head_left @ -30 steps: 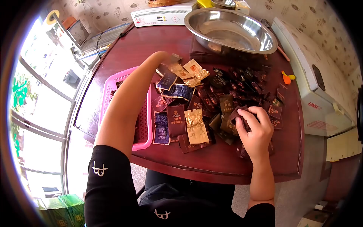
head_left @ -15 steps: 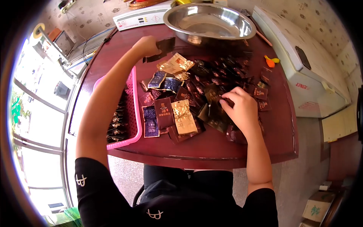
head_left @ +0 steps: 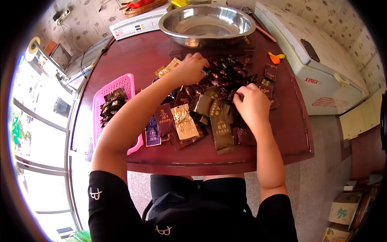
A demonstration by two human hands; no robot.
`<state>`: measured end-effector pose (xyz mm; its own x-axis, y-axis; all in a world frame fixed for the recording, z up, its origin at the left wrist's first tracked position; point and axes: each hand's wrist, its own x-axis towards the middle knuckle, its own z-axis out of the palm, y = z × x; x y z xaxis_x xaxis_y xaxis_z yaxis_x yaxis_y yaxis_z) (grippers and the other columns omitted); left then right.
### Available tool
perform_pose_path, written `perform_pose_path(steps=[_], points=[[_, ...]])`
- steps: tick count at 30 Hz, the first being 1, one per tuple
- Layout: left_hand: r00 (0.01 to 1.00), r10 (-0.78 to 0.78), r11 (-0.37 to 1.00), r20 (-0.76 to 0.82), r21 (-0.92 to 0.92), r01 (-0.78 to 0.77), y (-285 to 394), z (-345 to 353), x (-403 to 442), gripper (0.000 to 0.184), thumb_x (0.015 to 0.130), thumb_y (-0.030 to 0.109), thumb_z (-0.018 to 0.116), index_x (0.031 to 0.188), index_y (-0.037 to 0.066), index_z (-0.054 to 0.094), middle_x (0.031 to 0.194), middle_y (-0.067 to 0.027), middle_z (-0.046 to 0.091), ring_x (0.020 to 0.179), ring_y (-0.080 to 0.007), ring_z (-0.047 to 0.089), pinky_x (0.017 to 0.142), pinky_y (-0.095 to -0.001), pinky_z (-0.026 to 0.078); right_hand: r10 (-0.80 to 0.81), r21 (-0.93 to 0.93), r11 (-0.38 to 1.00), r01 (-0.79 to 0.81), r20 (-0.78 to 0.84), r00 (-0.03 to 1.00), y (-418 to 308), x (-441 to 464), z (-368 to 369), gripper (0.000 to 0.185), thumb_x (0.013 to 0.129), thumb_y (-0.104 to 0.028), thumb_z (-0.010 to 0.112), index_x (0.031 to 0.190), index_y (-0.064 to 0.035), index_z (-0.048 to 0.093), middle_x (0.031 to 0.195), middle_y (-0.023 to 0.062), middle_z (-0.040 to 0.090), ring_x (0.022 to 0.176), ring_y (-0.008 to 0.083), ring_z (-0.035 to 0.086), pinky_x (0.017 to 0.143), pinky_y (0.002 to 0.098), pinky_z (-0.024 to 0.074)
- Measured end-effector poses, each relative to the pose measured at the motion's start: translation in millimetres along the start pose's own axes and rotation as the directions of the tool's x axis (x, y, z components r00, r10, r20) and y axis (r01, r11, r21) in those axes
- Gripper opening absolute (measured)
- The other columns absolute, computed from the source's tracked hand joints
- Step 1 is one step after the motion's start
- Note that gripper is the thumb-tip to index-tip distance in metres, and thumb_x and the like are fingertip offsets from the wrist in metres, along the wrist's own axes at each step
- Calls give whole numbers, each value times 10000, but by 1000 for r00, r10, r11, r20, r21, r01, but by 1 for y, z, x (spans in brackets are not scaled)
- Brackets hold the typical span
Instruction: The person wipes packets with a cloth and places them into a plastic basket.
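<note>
A heap of small foil packets [head_left: 219,72], mostly dark brown and glossy, lies on the table in front of me. My left hand [head_left: 192,67] reaches over the heap's far left part, with fingers bent down; what its fingertips grip, if anything, is hidden. At the heap's right side my right hand [head_left: 254,101] has thumb and forefinger drawn together over something dark. Nearer to me lie an olive-brown packet [head_left: 222,131], a gold packet [head_left: 185,123], a maroon packet [head_left: 165,119] and a blue packet [head_left: 152,133]. My left forearm covers part of the heap.
Left of the heap stands a pink plastic basket [head_left: 131,86] holding several dark packets [head_left: 114,103]. A wide steel basin [head_left: 207,42] and a white appliance [head_left: 137,28] stand at the back. An orange-and-yellow object [head_left: 275,59] lies right, beside a white chest freezer [head_left: 322,80].
My left hand has moved right to the heap and no longer visibly carries a dark packet. The olive-brown packet now lies nearer the front edge. The view has shifted, showing more of the basket.
</note>
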<state>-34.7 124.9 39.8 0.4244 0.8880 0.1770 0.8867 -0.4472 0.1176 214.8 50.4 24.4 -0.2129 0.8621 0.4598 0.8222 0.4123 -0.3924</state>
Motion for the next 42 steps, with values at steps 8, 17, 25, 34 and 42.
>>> perform_pose_path(steps=[8, 17, 25, 34, 42], points=[[963, -59, 998, 263, 9, 58, -48, 47, 42, 804, 681, 454, 724, 1331, 43, 491, 1147, -269, 613, 1071, -413, 600, 933, -465, 478, -202, -30, 978, 207, 125, 971, -20, -18, 10, 130, 751, -162, 731, 731, -55, 658, 807, 83, 578, 761, 246, 622, 620, 369, 546], [983, -17, 891, 185, 448, -69, -5, 2, 7, 305, 831, 79, 608, 1131, 73, 555, 864, -142, 688, 830, -328, 695, 667, -433, 560, -176, -37, 983, 182, 116, 978, -16, -14, 4, 131, 758, -171, 730, 745, -54, 673, 811, 93, 587, 774, 259, 632, 634, 379, 546], [1000, -5, 908, 29, 420, -8, 61, -66, -52, 293, 816, 58, 616, 1095, 96, 533, 838, -103, 688, 784, -317, 698, 611, -404, 556, -64, -81, 994, 73, 104, 993, -7, -7, 7, 125, 784, -201, 704, 796, -77, 707, 871, 99, 632, 791, 290, 657, 680, 389, 556], [980, 156, 929, -123, 355, -104, 82, 0, -97, 546, 752, -2, 594, 1285, -35, 482, 1349, -213, 501, 751, -251, 686, 594, -346, 569, 2, 128, 992, 18, -154, 988, 1, 7, 6, 104, 808, -188, 683, 842, -92, 661, 855, 60, 642, 756, 278, 646, 653, 394, 505], [908, 176, 984, -380, 91, -153, 86, -40, -119, 242, 701, -25, 620, 939, -12, 663, 1381, -115, 525, 911, -224, 636, 752, -333, 549, -265, 470, 875, 114, 267, 927, 4, 8, -48, 183, 743, -84, 684, 906, -3, 667, 782, 65, 648, 708, 151, 618, 697, 284, 479]])
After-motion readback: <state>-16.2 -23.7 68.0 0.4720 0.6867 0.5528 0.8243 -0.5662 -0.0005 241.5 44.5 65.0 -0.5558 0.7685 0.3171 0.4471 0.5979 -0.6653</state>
